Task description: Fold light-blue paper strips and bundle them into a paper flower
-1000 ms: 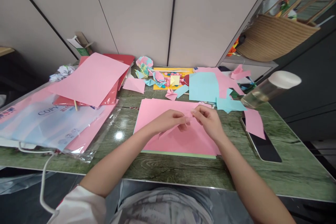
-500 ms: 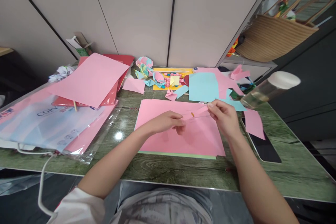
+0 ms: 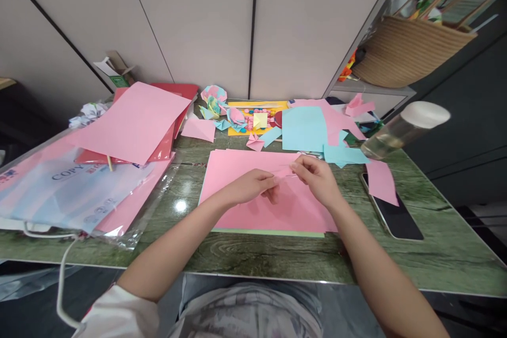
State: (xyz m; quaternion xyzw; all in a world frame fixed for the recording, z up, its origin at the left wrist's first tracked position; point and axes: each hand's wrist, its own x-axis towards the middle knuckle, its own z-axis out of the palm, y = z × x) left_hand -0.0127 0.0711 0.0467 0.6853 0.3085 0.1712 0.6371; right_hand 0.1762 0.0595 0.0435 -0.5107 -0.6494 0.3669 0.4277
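My left hand (image 3: 255,186) is closed in a pinch over a stack of pink paper sheets (image 3: 241,216). Between both hands stretches a small pink paper strip (image 3: 283,172), hard to tell from the sheet below. My right hand (image 3: 315,177) pinches its right end between thumb and fingertips. The strip's left end disappears into my left fingers. A green edge shows under the stack at the front. Just behind my right hand lie pale blue paper pieces (image 3: 346,155), and a small folded pink paper (image 3: 255,142) rests behind the stack.
Folded paper shapes (image 3: 214,100) and a yellow tray (image 3: 233,129) of small coloured pieces line the back. On the right are a phone (image 3: 400,216) partly under pink paper, a white-lidded bottle (image 3: 390,134) and a woven bag (image 3: 415,53). Plastic-wrapped paper (image 3: 99,190) lies left.
My right hand has moved left, closer to my left hand, with the pink strip's end in its fingers. The left hand has hardly moved. The whole view has shifted slightly.
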